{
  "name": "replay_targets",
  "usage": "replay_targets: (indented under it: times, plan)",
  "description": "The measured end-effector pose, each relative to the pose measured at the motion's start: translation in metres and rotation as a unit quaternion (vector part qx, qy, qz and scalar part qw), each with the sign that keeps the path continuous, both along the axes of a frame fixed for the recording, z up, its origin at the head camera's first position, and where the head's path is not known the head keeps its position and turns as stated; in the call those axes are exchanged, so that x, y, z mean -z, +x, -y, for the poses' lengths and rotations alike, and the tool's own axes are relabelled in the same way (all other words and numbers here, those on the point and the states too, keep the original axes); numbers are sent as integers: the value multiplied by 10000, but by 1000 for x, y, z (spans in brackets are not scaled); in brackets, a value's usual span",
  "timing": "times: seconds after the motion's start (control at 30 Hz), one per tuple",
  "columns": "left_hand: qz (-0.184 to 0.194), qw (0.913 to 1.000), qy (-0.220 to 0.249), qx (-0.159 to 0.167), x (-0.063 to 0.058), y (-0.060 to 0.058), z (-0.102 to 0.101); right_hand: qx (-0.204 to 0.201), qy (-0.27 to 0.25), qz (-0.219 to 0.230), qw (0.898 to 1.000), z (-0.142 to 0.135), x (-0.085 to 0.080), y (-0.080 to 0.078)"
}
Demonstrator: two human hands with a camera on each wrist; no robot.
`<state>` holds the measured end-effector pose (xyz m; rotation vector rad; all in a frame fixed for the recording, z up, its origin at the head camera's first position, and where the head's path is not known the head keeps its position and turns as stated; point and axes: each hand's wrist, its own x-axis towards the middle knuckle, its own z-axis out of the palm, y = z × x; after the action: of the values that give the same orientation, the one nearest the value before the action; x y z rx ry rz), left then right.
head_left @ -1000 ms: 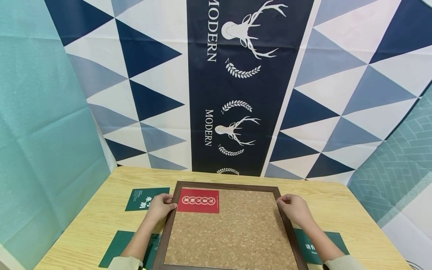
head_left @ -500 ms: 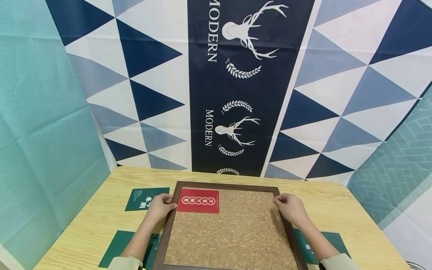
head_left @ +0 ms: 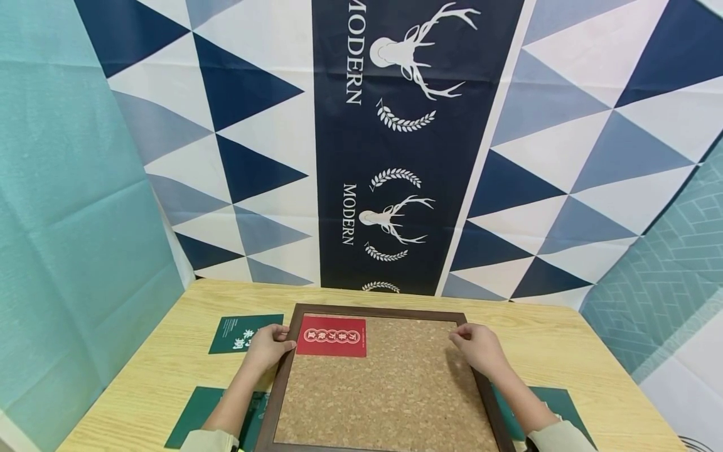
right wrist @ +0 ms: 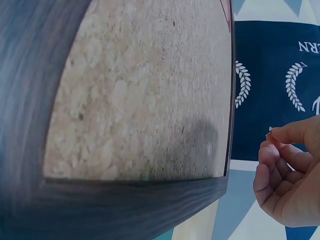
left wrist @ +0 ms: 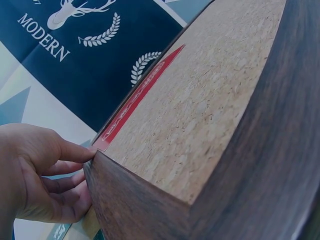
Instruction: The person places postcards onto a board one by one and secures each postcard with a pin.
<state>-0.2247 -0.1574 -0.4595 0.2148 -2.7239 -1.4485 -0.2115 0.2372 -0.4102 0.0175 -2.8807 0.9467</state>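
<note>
On the pale wooden table [head_left: 152, 370] lay a cork board [head_left: 390, 395] with a dark brown frame [head_left: 378, 311]. Its far left corner bore a red card [head_left: 332, 336], printed with white characters set in a row of linked rings. The person's left hand [head_left: 270, 345] pinched the frame's left side beside that card, thumb tip on the rim, the other fingers bent loosely along the outer side. Over the far right corner hung the right hand [head_left: 482, 351], lifted off the board, its thumb and forefinger pinching a tiny whitish item [right wrist: 270, 131], too small for me to name. Soft shadow from that hand fell on the cork just below. Left of the board, near the left hand, I saw a green card [head_left: 237, 333] with white lettering; nearer the person, more green card stock [head_left: 194, 411] showed on both sides of the left forearm, one piece or two I couldn't tell. Another green card [head_left: 556, 408] lay right of the frame, partly covered by the right forearm.
</note>
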Motion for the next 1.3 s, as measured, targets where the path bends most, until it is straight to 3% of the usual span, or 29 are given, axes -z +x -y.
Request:
replay_targets:
  times: [0.47, 1.3]
  plan:
    - [166, 9998, 94, 4, 2, -3, 2, -11, -12, 22, 10000, 8, 4, -2]
    - [115, 9999, 54, 74, 2, -2, 2, -48, -305, 155, 9994, 32, 6, -7]
